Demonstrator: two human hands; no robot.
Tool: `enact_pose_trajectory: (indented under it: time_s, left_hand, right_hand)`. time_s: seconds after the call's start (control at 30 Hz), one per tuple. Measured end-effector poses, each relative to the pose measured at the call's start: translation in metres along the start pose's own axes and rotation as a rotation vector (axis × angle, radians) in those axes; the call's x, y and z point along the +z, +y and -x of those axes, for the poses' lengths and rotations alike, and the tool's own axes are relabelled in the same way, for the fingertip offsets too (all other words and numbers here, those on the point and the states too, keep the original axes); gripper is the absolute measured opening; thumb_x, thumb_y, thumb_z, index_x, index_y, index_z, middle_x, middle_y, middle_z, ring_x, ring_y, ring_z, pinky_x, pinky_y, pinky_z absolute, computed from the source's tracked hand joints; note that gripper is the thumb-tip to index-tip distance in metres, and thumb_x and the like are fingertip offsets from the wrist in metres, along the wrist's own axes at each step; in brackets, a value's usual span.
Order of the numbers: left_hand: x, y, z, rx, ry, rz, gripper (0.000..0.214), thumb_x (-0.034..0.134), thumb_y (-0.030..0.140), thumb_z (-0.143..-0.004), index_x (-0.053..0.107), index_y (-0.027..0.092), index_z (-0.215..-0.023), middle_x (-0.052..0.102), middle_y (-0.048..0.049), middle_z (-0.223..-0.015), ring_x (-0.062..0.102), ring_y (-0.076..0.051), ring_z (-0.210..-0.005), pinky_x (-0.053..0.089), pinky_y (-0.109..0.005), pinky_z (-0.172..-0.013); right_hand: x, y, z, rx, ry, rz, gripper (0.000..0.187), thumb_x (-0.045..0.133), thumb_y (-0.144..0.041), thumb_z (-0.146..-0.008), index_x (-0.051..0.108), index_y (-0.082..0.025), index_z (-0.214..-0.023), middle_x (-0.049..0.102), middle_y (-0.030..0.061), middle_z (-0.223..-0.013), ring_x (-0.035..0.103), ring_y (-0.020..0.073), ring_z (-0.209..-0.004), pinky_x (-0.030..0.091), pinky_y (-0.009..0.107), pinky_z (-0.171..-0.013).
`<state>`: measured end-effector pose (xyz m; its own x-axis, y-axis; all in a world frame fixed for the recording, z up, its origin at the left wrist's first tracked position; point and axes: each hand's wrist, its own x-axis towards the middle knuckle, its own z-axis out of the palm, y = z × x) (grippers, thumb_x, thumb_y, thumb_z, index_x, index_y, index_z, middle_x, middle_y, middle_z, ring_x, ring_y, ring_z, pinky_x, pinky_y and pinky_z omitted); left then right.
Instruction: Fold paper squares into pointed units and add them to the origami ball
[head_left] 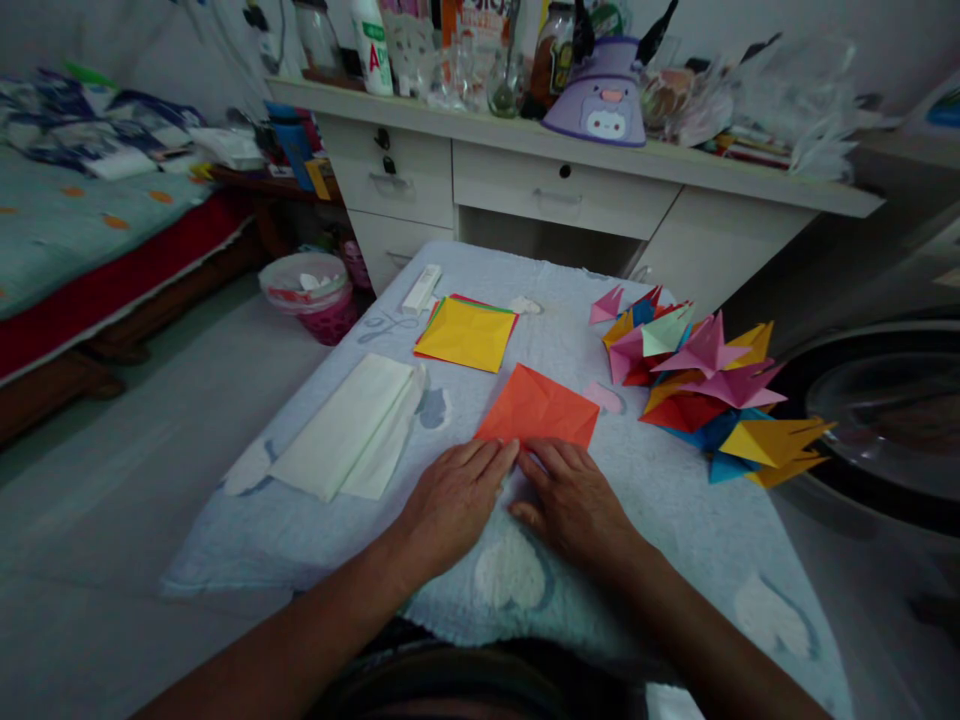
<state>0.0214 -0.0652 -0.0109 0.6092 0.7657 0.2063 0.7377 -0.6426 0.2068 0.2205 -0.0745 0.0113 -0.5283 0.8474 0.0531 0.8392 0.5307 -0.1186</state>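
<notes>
A creased orange-red square of origami paper [541, 402] lies flat on the cloth-covered table, turned with a corner pointing away from me. My left hand [456, 502] rests on its near left edge, fingers stretched out and lying flat. Beside it, my right hand [574, 505] presses the near edge with flat fingers, and the two hands' fingertips almost meet at the middle. The nearest strip of the paper is hidden under the fingers. Beyond my left hand is a stack of colored paper squares [466, 335], yellow on top. Several folded paper figures [701, 360] lie in a pile to the right.
Left of my hands is a folded whitish sheet [345, 425], with a small white box [421, 290] behind it. The patterned tablecloth [675, 560] covers the table. A white desk [510, 180] stands behind, a pink bin [330, 322] to the left, a round appliance door [892, 400] to the right.
</notes>
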Motion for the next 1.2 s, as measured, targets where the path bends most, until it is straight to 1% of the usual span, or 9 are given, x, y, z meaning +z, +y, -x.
enact_pose_trajectory:
  time_s: [0.13,0.27,0.57,0.73,0.9,1.07,1.13,1.2]
  left_hand:
    - [-0.008,0.007,-0.006,-0.033,-0.053,0.009,0.043,0.056,0.029,-0.093,0.048,0.020,-0.135,0.061,-0.0072,-0.127,0.054,-0.026,-0.117,0.046,-0.043,-0.098]
    - [-0.012,0.010,-0.008,-0.047,-0.062,0.003,0.042,0.060,0.034,-0.091,0.051,0.022,-0.131,0.061,-0.0057,-0.123,0.052,-0.026,-0.116,0.045,-0.044,-0.097]
    - [-0.013,0.010,-0.008,-0.051,-0.063,-0.023,0.042,0.061,0.034,-0.091,0.052,0.022,-0.130,0.060,-0.0064,-0.124,0.051,-0.026,-0.116,0.043,-0.042,-0.095]
    - [-0.013,0.010,-0.007,-0.056,-0.068,-0.025,0.041,0.060,0.034,-0.092,0.052,0.023,-0.130,0.059,-0.0062,-0.126,0.051,-0.026,-0.117,0.042,-0.041,-0.096]
    - [-0.012,0.009,-0.006,-0.055,-0.066,-0.031,0.041,0.058,0.034,-0.092,0.051,0.023,-0.131,0.058,-0.0068,-0.126,0.051,-0.026,-0.117,0.042,-0.041,-0.096]
    - [-0.011,0.009,-0.006,-0.060,-0.073,-0.033,0.040,0.057,0.034,-0.093,0.051,0.024,-0.131,0.058,-0.0068,-0.129,0.050,-0.025,-0.118,0.041,-0.041,-0.097]
    - [-0.011,0.009,-0.005,-0.059,-0.068,-0.035,0.041,0.056,0.034,-0.093,0.051,0.024,-0.132,0.057,-0.0068,-0.129,0.050,-0.025,-0.118,0.041,-0.041,-0.098]
    - [-0.010,0.009,-0.005,-0.057,-0.060,-0.035,0.040,0.056,0.034,-0.093,0.051,0.024,-0.132,0.058,-0.0069,-0.128,0.050,-0.025,-0.117,0.041,-0.041,-0.097]
  right_hand:
    - [0.000,0.006,0.009,0.006,0.022,0.029,0.059,0.053,-0.052,-0.091,0.056,-0.013,-0.135,0.056,0.0169,-0.136,0.050,0.0326,-0.122,0.040,0.048,-0.103]
    - [0.001,0.014,0.018,0.032,0.029,0.054,0.061,0.055,-0.053,-0.090,0.054,-0.012,-0.136,0.055,0.0169,-0.139,0.048,0.0332,-0.126,0.038,0.050,-0.106]
    - [0.001,0.031,0.039,0.099,0.040,0.119,0.058,0.053,-0.053,-0.092,0.053,-0.019,-0.139,0.051,0.0133,-0.145,0.045,0.0335,-0.129,0.033,0.053,-0.108]
    - [-0.002,0.039,0.049,0.132,0.048,0.161,0.056,0.051,-0.054,-0.092,0.054,-0.021,-0.137,0.052,0.0130,-0.144,0.045,0.0342,-0.129,0.031,0.056,-0.108]
    - [-0.005,0.046,0.056,0.165,0.050,0.185,0.051,0.051,-0.052,-0.093,0.059,-0.021,-0.133,0.055,0.0131,-0.140,0.044,0.0345,-0.129,0.030,0.056,-0.107]
    - [-0.007,0.049,0.057,0.186,0.029,0.197,0.049,0.053,-0.050,-0.092,0.060,-0.022,-0.131,0.056,0.0131,-0.139,0.044,0.0348,-0.130,0.029,0.055,-0.107]
    - [-0.012,0.049,0.054,0.192,0.014,0.193,0.047,0.055,-0.048,-0.092,0.061,-0.021,-0.130,0.058,0.0138,-0.136,0.046,0.0346,-0.127,0.031,0.054,-0.105]
    - [-0.020,0.049,0.047,0.202,-0.009,0.172,0.040,0.056,-0.043,-0.092,0.065,-0.021,-0.124,0.062,0.0140,-0.131,0.052,0.0332,-0.121,0.035,0.052,-0.102]
